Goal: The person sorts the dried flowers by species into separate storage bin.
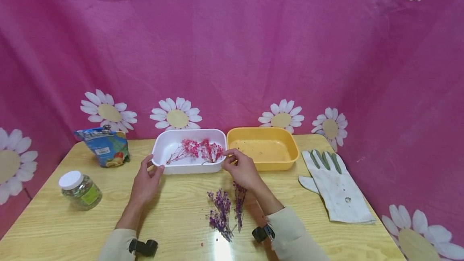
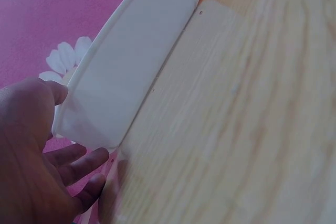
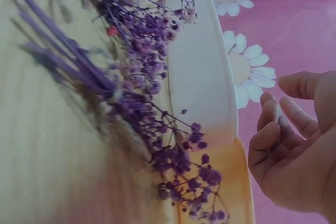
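In the head view a white plastic tray holds small bunches of red dried flowers. My left hand is at the tray's front left corner. In the left wrist view its thumb lies against the rim, with the other fingers loosely spread by the end wall. At the front right corner is my right hand; the right wrist view shows its fingers loosely bent, thumb apart, nothing held. Bunches of purple dried flowers lie on the table below it, their stems tied in the right wrist view.
A yellow tray stands against the white tray's right end. Work gloves lie at the right. On the left are a white-lidded jar and a blue pouch. Behind the wooden table hangs a pink flowered cloth.
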`<state>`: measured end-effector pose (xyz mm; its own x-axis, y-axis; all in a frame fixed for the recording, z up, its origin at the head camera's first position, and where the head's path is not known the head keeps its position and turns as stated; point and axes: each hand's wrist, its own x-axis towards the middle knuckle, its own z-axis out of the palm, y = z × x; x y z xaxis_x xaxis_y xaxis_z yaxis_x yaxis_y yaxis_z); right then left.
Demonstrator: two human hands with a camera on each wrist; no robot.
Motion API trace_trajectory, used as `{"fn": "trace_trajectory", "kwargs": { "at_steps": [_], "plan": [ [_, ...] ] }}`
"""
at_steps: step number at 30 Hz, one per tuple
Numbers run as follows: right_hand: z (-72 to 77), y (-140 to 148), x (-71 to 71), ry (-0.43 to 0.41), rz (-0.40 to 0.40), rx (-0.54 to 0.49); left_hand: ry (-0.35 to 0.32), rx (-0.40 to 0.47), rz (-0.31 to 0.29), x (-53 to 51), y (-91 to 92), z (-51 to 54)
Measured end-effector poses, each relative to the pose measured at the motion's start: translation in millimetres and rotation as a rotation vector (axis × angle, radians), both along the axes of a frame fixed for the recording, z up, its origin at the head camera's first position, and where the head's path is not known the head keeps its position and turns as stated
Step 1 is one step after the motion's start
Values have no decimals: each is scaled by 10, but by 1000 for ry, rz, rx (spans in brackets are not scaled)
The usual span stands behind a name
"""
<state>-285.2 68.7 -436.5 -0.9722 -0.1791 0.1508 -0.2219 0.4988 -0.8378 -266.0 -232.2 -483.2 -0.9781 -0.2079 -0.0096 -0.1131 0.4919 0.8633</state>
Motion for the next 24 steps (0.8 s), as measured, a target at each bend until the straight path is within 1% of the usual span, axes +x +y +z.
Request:
{"fn": "trace_trajectory", "kwargs": {
  "at_steps": [3,7,12,15,19,24],
  "plan": [
    [-36,27,35,3,6,-22,-7,0,2,4,-2,15],
    [-115,78,65,-25,0,-62,-2,8,2,2,4,14],
    [-241,176,115,-60,-5,-116,4,1,-8,-3,14,11],
    [-291,237,143,-73,-4,-140,5,-5,-10,-6,13,15],
    [-307,301,155,-81,6,-171,7,-6,-7,-3,8,26],
    [-278,386,147,-87,23,-217,0,-2,-1,17,13,44]
  ]
}}
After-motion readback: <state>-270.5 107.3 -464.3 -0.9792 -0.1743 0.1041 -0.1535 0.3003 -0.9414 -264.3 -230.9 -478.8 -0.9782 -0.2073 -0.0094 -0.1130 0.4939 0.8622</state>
